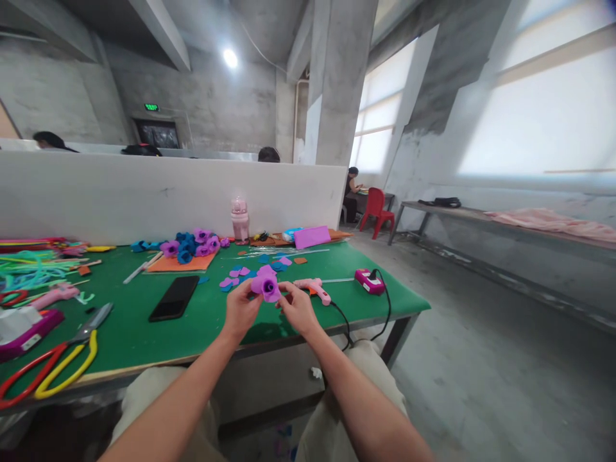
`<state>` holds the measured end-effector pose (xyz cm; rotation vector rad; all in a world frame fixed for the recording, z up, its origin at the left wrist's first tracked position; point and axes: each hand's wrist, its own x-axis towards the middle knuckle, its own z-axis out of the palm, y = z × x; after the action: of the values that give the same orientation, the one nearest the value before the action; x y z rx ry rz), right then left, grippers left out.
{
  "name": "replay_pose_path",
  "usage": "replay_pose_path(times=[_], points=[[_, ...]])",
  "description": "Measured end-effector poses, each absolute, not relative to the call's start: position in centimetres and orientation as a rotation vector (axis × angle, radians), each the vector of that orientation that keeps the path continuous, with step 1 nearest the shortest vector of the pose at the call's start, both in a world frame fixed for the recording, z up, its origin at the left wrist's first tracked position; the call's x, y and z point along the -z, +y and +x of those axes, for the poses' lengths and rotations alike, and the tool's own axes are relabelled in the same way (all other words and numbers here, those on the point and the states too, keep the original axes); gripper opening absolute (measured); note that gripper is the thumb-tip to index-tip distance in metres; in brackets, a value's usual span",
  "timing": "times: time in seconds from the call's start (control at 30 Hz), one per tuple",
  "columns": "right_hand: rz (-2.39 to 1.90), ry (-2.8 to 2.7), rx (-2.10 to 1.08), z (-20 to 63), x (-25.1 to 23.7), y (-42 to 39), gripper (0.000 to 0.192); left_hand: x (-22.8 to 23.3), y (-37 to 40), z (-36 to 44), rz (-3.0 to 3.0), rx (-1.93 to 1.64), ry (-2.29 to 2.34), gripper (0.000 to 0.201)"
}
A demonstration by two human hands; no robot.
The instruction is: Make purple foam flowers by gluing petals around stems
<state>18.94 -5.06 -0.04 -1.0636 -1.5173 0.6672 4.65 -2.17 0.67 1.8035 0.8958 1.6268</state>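
Both my hands hold a purple foam flower (266, 286) just above the front of the green table (212, 321). My left hand (240, 309) grips its left side and my right hand (297, 307) pinches its right side. Right behind my right hand lies a pink glue gun (312, 287) with a black cord. Loose purple and blue foam petals (255, 269) are scattered behind the flower.
A black phone (174, 298) lies left of my hands. Scissors (72, 350), pipe cleaners (33, 266), a pile of finished foam flowers (192, 245), a pink bottle (239, 218) and a pink power strip (369, 281) sit on the table. A white partition (144, 192) backs it. People sit beyond.
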Motion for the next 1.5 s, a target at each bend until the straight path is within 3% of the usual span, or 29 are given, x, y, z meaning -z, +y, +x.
replay_pose_path(times=[0.5, 0.9, 1.07, 1.3, 1.5], points=[[-1.106, -1.503, -0.704, 19.4, 0.5, -4.7, 0.021, -1.5, -0.8, 3.2, 1.68, -1.725, 1.121, 0.017], [-1.07, -1.455, -0.81, 16.7, -0.1, -4.9, 0.018, -0.8, -1.3, 1.4, 1.303, -1.586, 1.057, 0.02], [-1.027, -1.321, -0.926, 14.5, -0.3, -3.0, 0.027, -0.1, -0.6, 1.4, 1.196, -1.526, 1.07, 0.021], [-1.074, -1.457, -0.463, 14.8, -2.8, -1.1, 0.02, -1.0, 2.8, 2.1, 1.251, -1.408, 1.054, 0.021], [-1.163, -1.426, -0.32, 18.0, -2.3, -0.2, 0.017, -0.6, 3.0, 2.3, 1.316, -1.2, 1.186, 0.022]])
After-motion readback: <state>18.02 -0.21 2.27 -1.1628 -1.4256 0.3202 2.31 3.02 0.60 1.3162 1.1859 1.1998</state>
